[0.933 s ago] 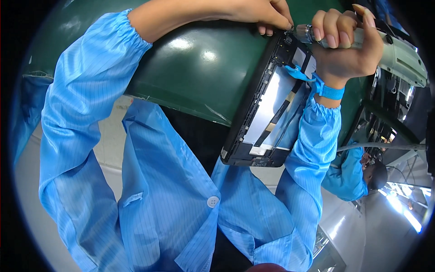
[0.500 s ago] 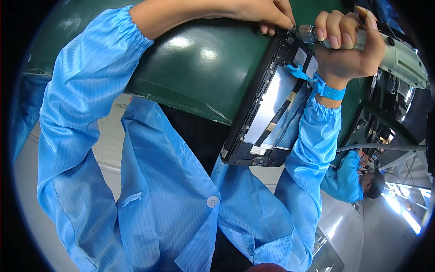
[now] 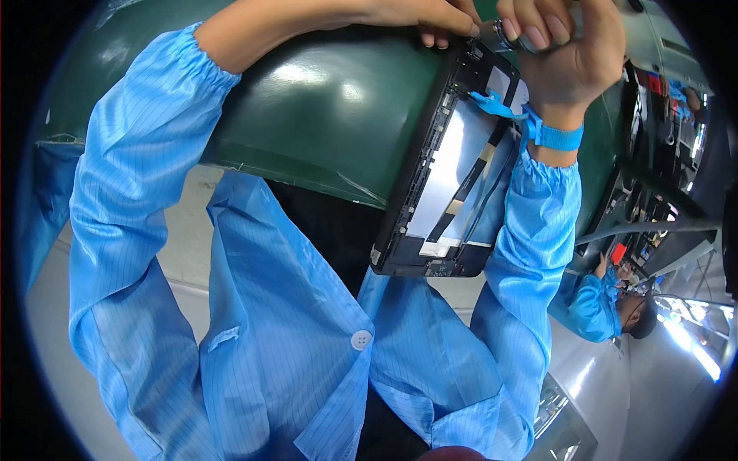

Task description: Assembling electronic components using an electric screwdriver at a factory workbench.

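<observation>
An opened tablet (image 3: pixel 453 177), black-framed with silver plates and dark strips inside, slants over the edge of the green table mat. Its far end lies between my hands. My left hand (image 3: pixel 442 17) reaches in from the left, thumb and fingertips pressed together at the far left corner of the tablet; what they pinch, if anything, is too small to make out. My right hand (image 3: pixel 573 65) is wrapped around a pale grey-green electric screwdriver (image 3: pixel 669 34), its metal collar by that same corner. The driver's bit cannot be seen clearly. A blue wrist strap (image 3: pixel 559 138) circles my right wrist, its loose end over the tablet.
The green mat (image 3: pixel 307 123) covers the table to the left, with a frayed front edge. A grey cable (image 3: pixel 653 228) runs at the right. Beyond it a co-worker in blue (image 3: pixel 588 307) sits at a bench strewn with parts.
Both hands and the tablet have shifted slightly left and up in the picture. The screwdriver has turned, so its body now rises toward the upper right edge. The co-worker now has a red thing by the hands.
</observation>
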Tool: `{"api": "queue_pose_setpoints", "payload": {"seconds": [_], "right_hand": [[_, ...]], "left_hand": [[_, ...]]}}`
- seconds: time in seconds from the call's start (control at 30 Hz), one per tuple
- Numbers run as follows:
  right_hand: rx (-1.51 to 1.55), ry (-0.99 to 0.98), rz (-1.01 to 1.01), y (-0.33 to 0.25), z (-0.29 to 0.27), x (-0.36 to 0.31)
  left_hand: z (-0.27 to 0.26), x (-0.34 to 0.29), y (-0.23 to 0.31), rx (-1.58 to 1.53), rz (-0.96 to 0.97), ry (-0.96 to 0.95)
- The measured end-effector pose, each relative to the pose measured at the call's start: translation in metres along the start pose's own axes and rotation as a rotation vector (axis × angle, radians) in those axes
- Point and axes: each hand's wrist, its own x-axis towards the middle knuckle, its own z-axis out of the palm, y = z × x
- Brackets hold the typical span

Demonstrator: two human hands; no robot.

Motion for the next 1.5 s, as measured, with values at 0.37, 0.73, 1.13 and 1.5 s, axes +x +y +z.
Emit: {"api": "queue_pose_setpoints", "payload": {"seconds": [0.37,0.73,1.13,1.5], "right_hand": [[0.093,-0.032,0.058,0.0,-0.005,0.003],[0.006,0.074,0.011,-0.013,0.008,0.001],[0.106,0.057,-0.013,-0.011,0.004,-0.001],[0.117,0.143,-0.038,-0.016,0.003,0.0]], "left_hand": [[0.006,0.001,0.011,0.019,-0.08,0.068],[0.006,0.005,0.01,0.004,-0.083,0.052],[0.004,0.004,0.006,-0.028,-0.083,0.029],[0.005,0.01,0.008,-0.069,-0.063,0.006]]}}
